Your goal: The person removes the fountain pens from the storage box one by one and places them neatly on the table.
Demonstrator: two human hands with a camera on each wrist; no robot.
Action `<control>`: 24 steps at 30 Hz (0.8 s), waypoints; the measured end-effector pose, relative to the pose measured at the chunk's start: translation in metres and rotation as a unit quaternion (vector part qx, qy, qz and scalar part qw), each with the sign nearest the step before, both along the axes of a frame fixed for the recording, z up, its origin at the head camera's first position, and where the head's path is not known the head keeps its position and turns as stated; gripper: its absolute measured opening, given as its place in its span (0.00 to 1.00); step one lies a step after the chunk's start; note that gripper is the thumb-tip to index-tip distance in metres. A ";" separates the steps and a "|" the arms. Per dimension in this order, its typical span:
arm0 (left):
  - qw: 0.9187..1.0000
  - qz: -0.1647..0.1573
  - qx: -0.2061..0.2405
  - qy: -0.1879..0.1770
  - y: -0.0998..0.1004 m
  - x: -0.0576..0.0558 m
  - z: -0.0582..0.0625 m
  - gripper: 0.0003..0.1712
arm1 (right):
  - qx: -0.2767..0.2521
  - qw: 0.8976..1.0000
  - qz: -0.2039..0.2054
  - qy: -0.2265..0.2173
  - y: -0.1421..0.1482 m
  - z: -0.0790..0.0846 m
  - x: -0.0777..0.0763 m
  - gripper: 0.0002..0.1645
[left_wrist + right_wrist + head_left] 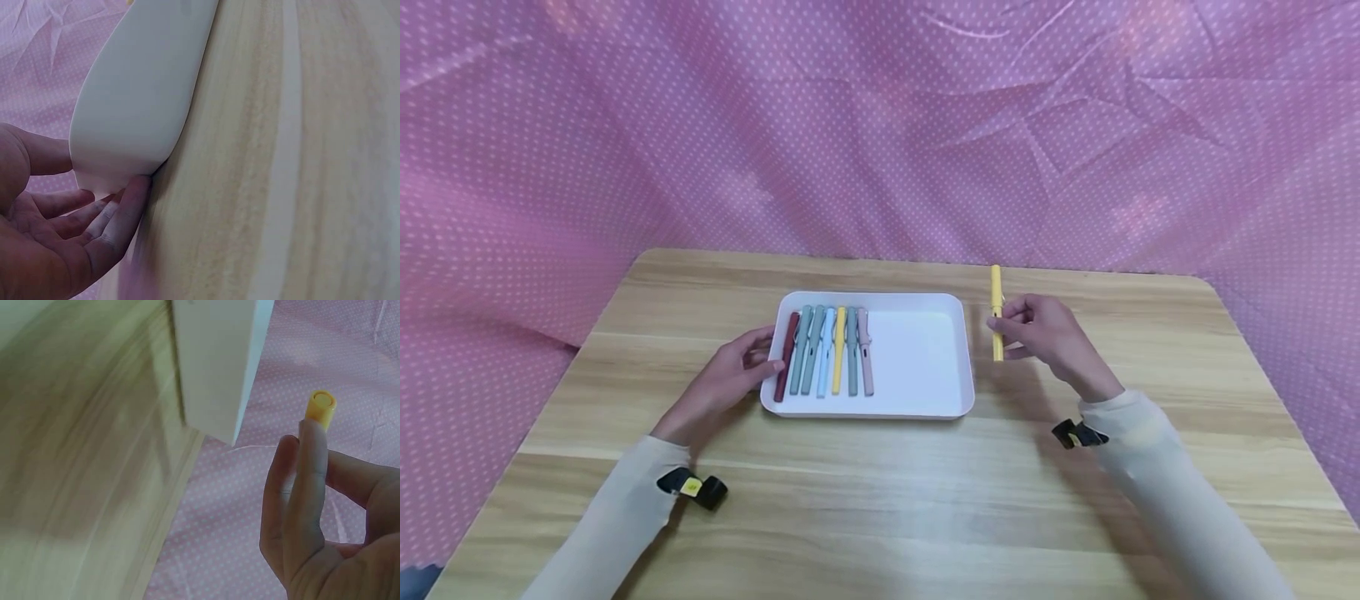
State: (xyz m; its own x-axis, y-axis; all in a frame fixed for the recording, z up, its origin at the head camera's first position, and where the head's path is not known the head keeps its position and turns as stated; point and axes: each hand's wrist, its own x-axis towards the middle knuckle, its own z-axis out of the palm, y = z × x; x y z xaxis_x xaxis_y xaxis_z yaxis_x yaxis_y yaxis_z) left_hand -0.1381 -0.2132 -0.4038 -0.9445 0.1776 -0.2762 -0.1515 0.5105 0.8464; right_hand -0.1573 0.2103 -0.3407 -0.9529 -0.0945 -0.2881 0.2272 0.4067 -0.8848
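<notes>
My right hand [1047, 333] pinches a yellow capped pen [997, 300] between thumb and fingers, holding it upright to the right of a white tray [921, 358]. In the right wrist view, one round end of that yellow pen [320, 409] sticks out past the fingertips. At the tray's left end my left hand [726, 379] grips the side wall, its thumb over the rim beside a dark red pen [786, 357]. The left wrist view shows the fingers against the outside of the tray [134, 106]. Within the tray, green pens [812, 350], a light blue pen [825, 354], another yellow pen [838, 350] and a dusty pink pen [866, 354] lie side by side.
The pens fill the tray's left half; its right half shows bare white bottom. A wood-grain table [880, 500] lies beneath, with its far edge close behind the tray. Pink dotted cloth [880, 133] hangs at the back and sides.
</notes>
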 end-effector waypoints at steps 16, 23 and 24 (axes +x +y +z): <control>1.000 -0.008 0.008 0.001 -0.001 0.001 -0.002 0.38 | 0.039 0.999 0.021 -0.022 0.018 -0.028 0.007 0.19; 0.999 -0.019 0.029 0.021 -0.001 0.001 -0.002 0.37 | 0.065 0.997 0.037 -0.029 0.020 -0.034 0.007 0.20; 0.999 -0.021 0.030 0.025 -0.001 0.001 -0.002 0.37 | 0.071 0.996 0.039 -0.032 0.021 -0.035 0.007 0.20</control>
